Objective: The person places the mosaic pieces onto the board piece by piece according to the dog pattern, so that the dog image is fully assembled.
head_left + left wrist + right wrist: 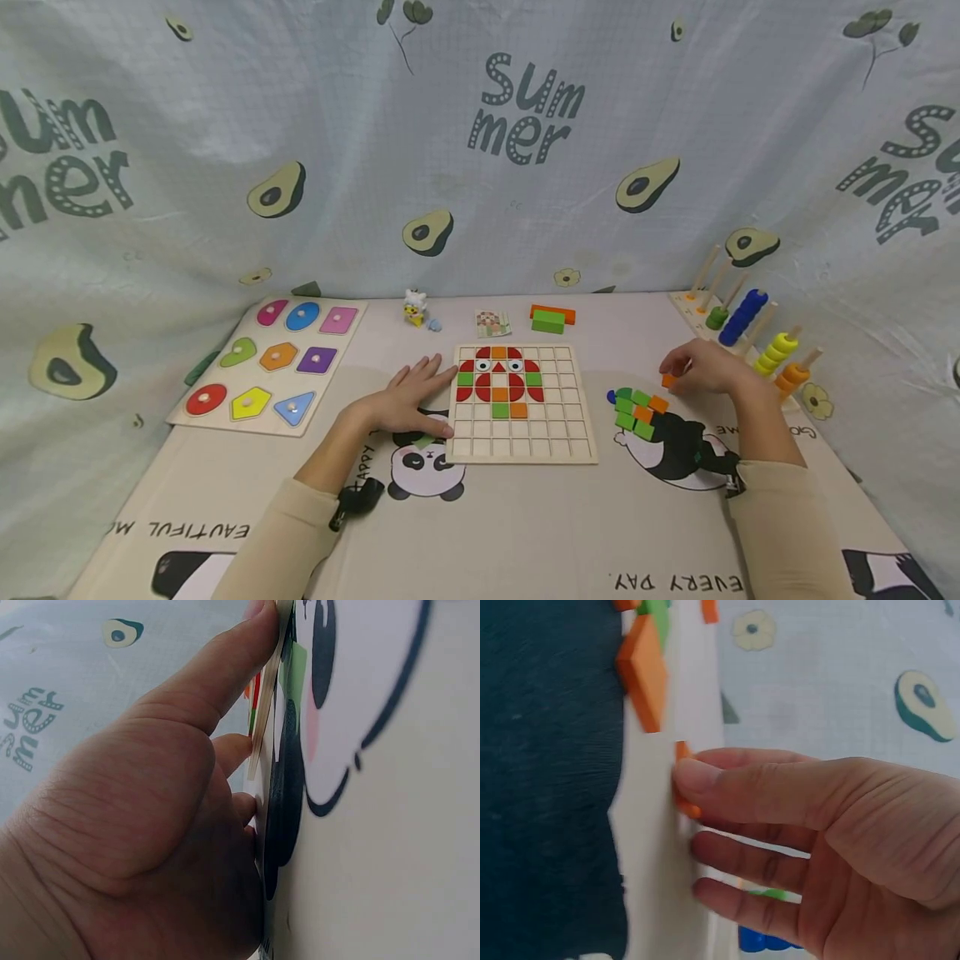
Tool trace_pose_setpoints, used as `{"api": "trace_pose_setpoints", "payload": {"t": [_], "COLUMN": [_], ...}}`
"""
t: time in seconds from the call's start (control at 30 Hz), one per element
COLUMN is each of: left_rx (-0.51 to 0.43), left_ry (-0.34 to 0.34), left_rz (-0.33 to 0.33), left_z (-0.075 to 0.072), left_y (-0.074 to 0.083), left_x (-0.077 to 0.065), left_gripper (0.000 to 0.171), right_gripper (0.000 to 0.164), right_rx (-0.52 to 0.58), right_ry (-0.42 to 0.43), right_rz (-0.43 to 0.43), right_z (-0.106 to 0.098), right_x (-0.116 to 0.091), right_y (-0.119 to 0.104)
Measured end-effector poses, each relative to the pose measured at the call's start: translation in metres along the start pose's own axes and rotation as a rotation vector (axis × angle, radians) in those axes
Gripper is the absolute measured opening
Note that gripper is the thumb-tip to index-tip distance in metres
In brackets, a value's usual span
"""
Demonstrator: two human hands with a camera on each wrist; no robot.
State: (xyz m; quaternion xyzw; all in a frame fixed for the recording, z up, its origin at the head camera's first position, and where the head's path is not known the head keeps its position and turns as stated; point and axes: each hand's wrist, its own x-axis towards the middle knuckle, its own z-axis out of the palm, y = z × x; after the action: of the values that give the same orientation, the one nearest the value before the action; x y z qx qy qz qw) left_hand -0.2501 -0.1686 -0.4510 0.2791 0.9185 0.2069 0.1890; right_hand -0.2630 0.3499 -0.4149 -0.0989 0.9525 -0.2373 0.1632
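Note:
A wooden grid board [525, 448] lies mid-table, with red, green, orange and eye-marked tiles set in its upper cells. My left hand [411, 398] rests at the board's left edge, fingers spread and straight; in the left wrist view the thumb [225, 671] touches the board's edge. Between thumb and forefinger my right hand [705, 367] pinches an orange square tile [682, 780], just above or at the tabletop; which one I cannot tell. Left of that hand lies a cluster of loose green tiles [624, 406] with orange ones and a blue one among them.
At the left is a shape puzzle board [288, 379]. Along the back stand a small figurine [415, 308], a picture card [492, 323] and green and orange blocks [548, 322]. A bead-peg counting rack [693, 308] stands at the right, close behind my right hand.

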Motion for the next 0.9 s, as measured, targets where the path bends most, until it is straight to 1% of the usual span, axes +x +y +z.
{"api": "trace_pose_setpoints", "payload": {"t": [0.2,0.27,0.33,0.43,0.5,0.57,0.67,0.8,0.9], "left_rx": [0.006,0.008,0.013,0.019,0.015,0.011,0.009,0.010,0.012], "left_ry": [0.000,0.001,0.001,0.000,0.000,0.000,0.000,0.000,0.001], "left_rz": [0.001,0.001,0.002,0.002,0.001,0.000,-0.003,0.000,0.003], "left_z": [0.000,0.001,0.002,0.003,0.004,0.004,0.003,0.003,0.003], "left_y": [0.000,-0.001,-0.001,-0.002,-0.002,-0.002,-0.003,-0.003,-0.003], "left_x": [0.000,0.001,0.001,0.001,0.002,0.002,0.002,0.002,0.002], "left_gripper": [0.104,0.104,0.104,0.105,0.104,0.104,0.104,0.104,0.105], "right_gripper": [0.015,0.014,0.013,0.014,0.015,0.015,0.013,0.012,0.012], "right_rx": [0.007,0.005,0.003,0.013,0.030,0.048,0.073,0.091,0.114], "right_ry": [0.008,0.030,0.068,0.133,0.164,0.175,0.157,0.096,0.040], "right_rz": [-0.031,-0.044,-0.069,-0.148,-0.230,-0.303,-0.377,-0.420,-0.447], "right_z": [0.004,0.005,0.005,0.008,0.012,0.017,0.026,0.037,0.045], "right_x": [0.006,0.008,0.010,0.014,0.018,0.021,0.026,0.030,0.032], "right_y": [0.002,-0.002,-0.009,-0.031,-0.050,-0.070,-0.097,-0.125,-0.139]}}
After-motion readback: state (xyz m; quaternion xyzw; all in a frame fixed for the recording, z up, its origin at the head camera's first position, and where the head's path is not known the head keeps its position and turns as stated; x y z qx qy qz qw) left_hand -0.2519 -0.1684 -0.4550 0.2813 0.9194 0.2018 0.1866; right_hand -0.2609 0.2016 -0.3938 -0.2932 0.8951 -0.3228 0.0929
